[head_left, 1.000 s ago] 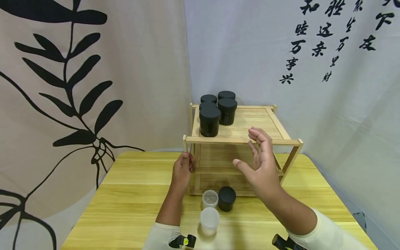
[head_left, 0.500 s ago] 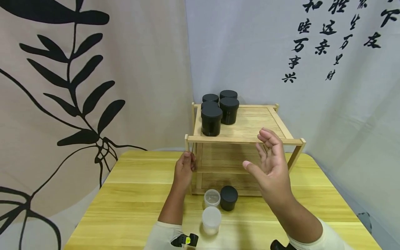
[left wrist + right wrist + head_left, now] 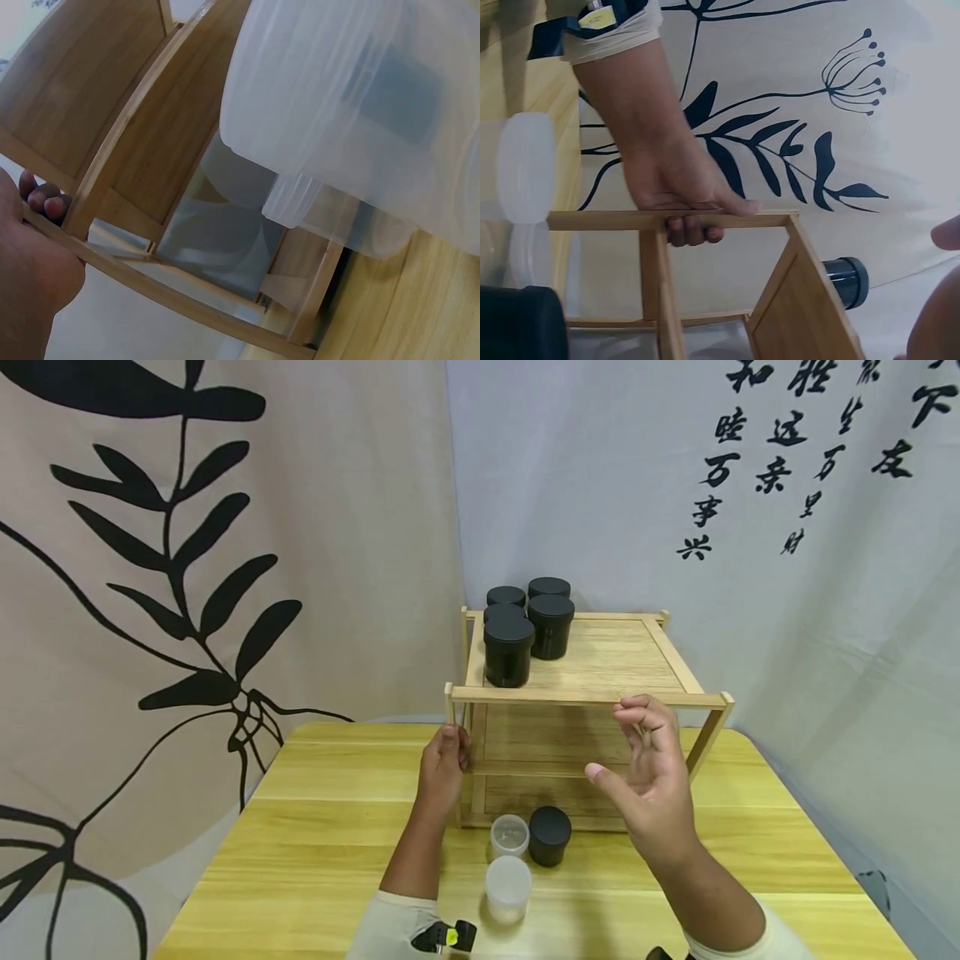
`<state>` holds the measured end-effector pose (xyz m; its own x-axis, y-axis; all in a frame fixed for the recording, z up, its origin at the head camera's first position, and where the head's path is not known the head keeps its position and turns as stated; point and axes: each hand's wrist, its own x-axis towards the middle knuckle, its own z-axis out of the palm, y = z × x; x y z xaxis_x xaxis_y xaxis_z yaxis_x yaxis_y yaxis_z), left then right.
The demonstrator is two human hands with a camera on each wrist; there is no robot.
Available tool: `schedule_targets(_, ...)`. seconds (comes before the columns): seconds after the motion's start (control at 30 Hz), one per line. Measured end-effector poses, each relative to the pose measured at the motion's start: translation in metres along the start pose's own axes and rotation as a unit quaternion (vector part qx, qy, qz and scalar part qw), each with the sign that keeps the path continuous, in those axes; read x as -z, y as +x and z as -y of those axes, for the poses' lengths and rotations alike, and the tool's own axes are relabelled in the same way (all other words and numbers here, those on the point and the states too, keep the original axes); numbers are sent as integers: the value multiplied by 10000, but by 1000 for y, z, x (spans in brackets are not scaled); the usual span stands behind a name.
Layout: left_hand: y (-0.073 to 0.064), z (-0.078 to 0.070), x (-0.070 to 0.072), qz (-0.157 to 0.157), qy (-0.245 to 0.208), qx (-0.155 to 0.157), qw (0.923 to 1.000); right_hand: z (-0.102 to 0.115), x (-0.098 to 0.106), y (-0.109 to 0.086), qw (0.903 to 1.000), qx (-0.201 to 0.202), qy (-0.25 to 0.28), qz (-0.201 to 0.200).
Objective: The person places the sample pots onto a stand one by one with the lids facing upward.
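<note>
A light wooden tiered rack (image 3: 600,664) stands on the table. My left hand (image 3: 438,768) grips its left front post, fingers curled around the wood, as the left wrist view also shows with the post (image 3: 187,300) running from the hand. My right hand (image 3: 651,772) hovers before the rack's right half, holding nothing, fingers loosely bent and thumb apart. Just part of it (image 3: 941,315) enters the right wrist view. Below, a black-lidded jar (image 3: 550,837) and two translucent plastic jars, the nearer one (image 3: 507,889) and the farther one (image 3: 509,836), stand on the table.
Several black jars with lids stand grouped on the rack's top left, the nearest one (image 3: 508,652) by its front rail. The yellow wood-grain table (image 3: 315,860) extends to both sides. Printed cloth backdrops (image 3: 360,527) hang behind.
My right hand has shifted slightly right, and its fingers have bent lower. The left hand keeps its grip on the post. The jars and rack stay put as the head view shifts a little.
</note>
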<state>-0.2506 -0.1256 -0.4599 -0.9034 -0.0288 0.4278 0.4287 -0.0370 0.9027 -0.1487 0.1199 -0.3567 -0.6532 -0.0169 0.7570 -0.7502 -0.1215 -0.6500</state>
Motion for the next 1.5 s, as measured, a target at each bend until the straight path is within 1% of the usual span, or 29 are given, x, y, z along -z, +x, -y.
schedule_targets(0.13,1,1,-2,32,-70,-10,10000,-13,5,-6,9993,342,-49,114)
schedule_targets(0.23,1,1,-2,64,-82,-21,9999,-23,9,-11,9973,644,-33,364)
schedule_targets(0.37,0,1,-2,64,-44,-26,10000,-36,12,-20,9943,779,-51,731)
schedule_targets(0.53,0,2,0,29,-91,-84,9999,-47,15,-27,9905,696,-181,1169)
schedule_targets(0.67,1,1,0,48,-138,-66,9999,-53,19,-32,9844,405,-430,1655)
schedule_targets(0.8,0,0,0,40,-98,-20,9999,-56,21,-36,9767,73,-790,1995)
schedule_targets(0.9,0,0,1,53,-76,28,10000,-57,22,-36,9731,17,-911,2115)
schedule_targets(1.1,-1,0,1,90,35,73,9999,-55,25,-34,9703,139,-890,2246)
schedule_targets(1.2,-1,-1,1,108,52,53,9999,-55,26,-32,9659,156,-966,2397)
schedule_targets(1.27,-1,-2,0,97,30,50,9999,-54,26,-32,9617,113,-1050,2531)
schedule_targets(1.37,-1,-2,0,58,7,63,10000,-53,27,-32,9555,-66,-1222,2683)
schedule_targets(1.5,-1,-2,-1,23,11,48,10000,-54,28,-33,9506,-151,-1371,2780)
